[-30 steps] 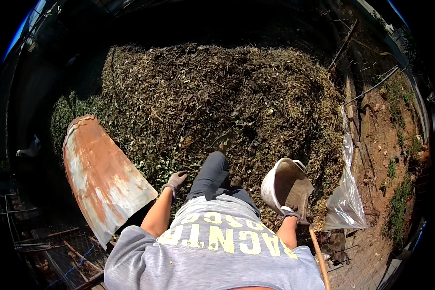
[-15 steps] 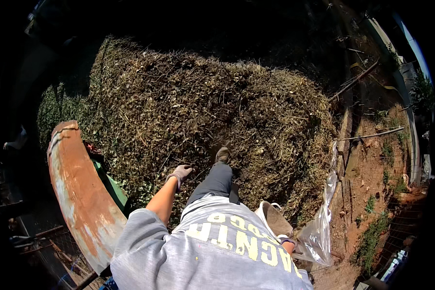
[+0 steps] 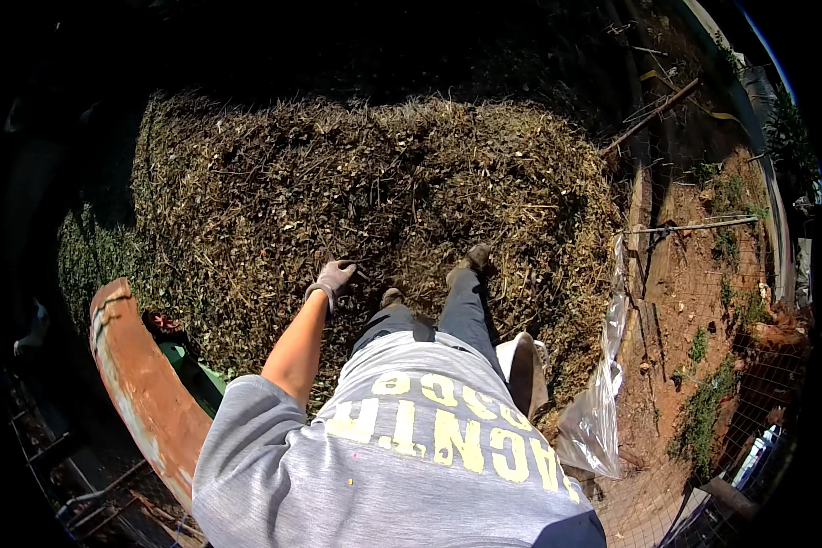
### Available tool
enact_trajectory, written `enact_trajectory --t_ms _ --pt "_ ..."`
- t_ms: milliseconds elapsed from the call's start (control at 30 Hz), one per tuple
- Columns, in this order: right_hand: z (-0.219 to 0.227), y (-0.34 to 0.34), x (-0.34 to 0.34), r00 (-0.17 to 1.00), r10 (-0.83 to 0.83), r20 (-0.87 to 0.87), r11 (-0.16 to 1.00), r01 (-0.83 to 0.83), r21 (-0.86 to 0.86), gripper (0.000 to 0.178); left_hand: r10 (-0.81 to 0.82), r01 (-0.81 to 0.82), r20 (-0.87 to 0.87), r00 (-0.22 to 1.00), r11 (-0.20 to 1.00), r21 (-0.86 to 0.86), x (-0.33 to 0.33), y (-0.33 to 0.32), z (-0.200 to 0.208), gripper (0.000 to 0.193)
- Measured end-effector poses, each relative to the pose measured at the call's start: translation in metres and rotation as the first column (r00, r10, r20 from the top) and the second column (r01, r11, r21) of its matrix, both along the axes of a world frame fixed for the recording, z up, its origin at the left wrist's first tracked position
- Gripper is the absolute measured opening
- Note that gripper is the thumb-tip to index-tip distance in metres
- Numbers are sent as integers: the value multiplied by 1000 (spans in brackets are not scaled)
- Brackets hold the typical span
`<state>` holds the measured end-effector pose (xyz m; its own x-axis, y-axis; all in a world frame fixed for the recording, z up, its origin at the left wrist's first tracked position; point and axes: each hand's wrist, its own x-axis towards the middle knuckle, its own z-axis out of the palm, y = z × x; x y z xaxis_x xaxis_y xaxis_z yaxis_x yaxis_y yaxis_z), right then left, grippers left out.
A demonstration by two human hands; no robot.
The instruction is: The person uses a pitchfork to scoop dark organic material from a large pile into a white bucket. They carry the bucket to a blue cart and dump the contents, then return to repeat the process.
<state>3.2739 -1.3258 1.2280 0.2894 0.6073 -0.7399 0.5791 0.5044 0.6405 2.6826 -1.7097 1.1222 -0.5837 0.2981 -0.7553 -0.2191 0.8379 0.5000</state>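
My left hand point(image 3: 337, 277), in a pale work glove, hovers over or rests on the pile of dry leaves and twigs point(image 3: 274, 196); which of these I cannot tell. Its fingers reach forward, slightly bent, and nothing shows in them. My right hand is out of sight, hidden by my body. To the right of my legs a whitish bucket point(image 3: 524, 373) with a handle leans against the pile, partly covered by my shirt. Both my booted feet stand on the plant litter, the right boot point(image 3: 470, 260) farther forward than the left boot point(image 3: 391, 298).
A curved, rusty metal sheet point(image 3: 146, 374) stands at the left, with a green object point(image 3: 192, 370) behind it. Crumpled clear plastic sheeting point(image 3: 598, 416) hangs at the pile's right edge. Beyond lie reddish soil point(image 3: 680, 310), a long stick point(image 3: 694, 226) and wire mesh.
My left foot has come into view beside the right one, and my body has shifted forward. My right hand, seen near the bucket before, is now hidden. The bucket stands more upright.
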Motion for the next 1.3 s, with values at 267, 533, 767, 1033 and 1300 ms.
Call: enact_trajectory --t_ms 267,533,767,1033,1300 --pt "-104 229 -138 993 43 -114 999 -46 -27 61 363 -268 260 895 902 -337 42 -1 -176 47" --pt "-159 428 -322 973 49 -226 998 -40 46 59 326 -326 26 945 931 166 -61 239 -102 33" --pt "-166 533 -446 981 89 -172 994 -76 80 58 224 -225 62 973 974 10 -170 301 -163 40" --pt "-210 552 -550 997 83 -5 996 -83 37 57 326 -328 192 925 944 -27 -392 379 -301 42" --pt "-208 580 -652 993 70 95 995 -63 -81 56 222 -222 26 975 952 209 -654 510 -300 40"
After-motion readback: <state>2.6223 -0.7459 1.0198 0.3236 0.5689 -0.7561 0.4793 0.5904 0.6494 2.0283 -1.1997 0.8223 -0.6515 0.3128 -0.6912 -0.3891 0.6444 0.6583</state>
